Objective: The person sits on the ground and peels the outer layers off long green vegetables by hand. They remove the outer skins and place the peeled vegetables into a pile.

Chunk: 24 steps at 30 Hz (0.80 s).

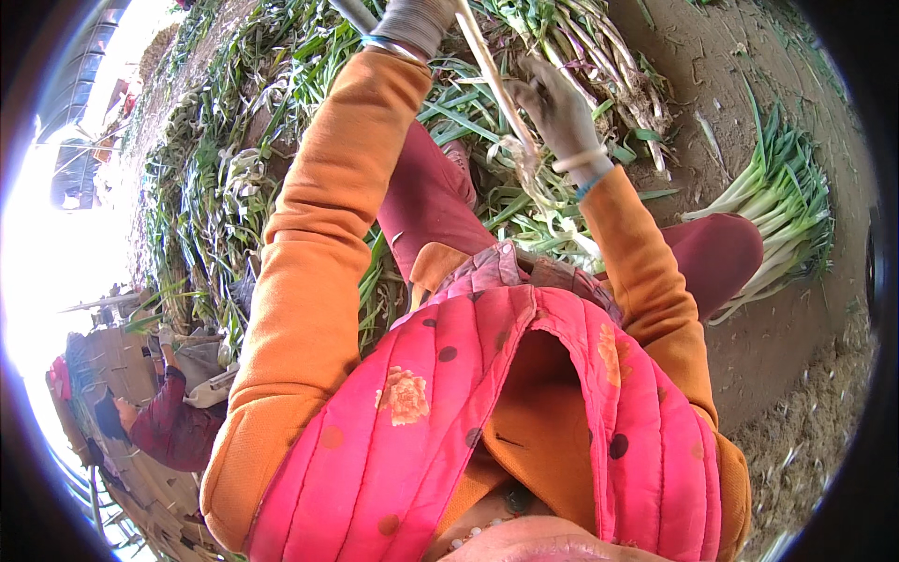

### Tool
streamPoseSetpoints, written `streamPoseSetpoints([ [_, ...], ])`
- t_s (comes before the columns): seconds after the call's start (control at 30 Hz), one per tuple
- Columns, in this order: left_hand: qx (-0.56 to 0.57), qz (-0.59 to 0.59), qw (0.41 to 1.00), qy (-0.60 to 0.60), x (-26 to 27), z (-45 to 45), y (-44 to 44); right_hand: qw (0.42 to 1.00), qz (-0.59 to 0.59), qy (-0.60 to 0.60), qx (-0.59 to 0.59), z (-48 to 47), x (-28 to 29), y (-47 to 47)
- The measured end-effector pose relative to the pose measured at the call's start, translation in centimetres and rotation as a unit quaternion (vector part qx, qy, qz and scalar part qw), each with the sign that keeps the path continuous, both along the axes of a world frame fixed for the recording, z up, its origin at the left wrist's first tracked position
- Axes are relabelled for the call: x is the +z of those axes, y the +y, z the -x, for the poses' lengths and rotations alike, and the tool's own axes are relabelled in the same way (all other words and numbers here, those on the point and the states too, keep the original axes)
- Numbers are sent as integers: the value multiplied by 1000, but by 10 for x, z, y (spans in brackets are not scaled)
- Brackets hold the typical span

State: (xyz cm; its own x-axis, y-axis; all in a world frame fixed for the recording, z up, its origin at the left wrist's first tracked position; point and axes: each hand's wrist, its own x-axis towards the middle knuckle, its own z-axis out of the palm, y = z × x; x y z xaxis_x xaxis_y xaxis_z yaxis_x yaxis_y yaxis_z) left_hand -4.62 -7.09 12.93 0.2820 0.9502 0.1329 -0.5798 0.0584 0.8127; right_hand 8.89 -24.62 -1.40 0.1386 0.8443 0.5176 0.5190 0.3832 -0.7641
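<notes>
My left hand (416,22), in a grey knitted glove, is at the top edge with its fingertips cut off by the frame. It appears closed around a long pale green onion stalk (487,60), which slants down to the right. Loose, dry skin and roots (532,165) hang from the stalk's lower end. Just right of the stalk is my right hand (562,109), also gloved, its fingers bent and apart with nothing visible between them. Whether its thumb touches the stalk is unclear. Below the hands, stripped green leaves (516,204) lie between my legs.
Untrimmed green onions (597,49) lie beyond my right hand. A bundle of cleaned green onions (779,211) rests by my right knee. Leafy waste (211,190) is heaped at left. A grey tube (354,14) juts beside my left hand. Another person's dark red sleeve (172,425) shows lower left.
</notes>
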Motion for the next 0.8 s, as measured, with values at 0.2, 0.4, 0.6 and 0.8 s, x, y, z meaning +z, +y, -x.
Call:
streamPoseSetpoints([
  [0.2, 24, 15, 999, -41, -14, -22, -27, 999, -34, 1, -32, 15, 51, 22],
  [0.4, 18, 5, 997, -72, -26, -37, -35, 996, -6, -77, -45, 1, 41, 13],
  [0.6, -10, 78, 996, -45, -27, -36, -46, 990, 22, -108, -91, -1, 36, 14],
  [0.8, 17, 116, 993, -21, -24, -27, -49, 996, 41, 75, 14, 0, 39, 12],
])
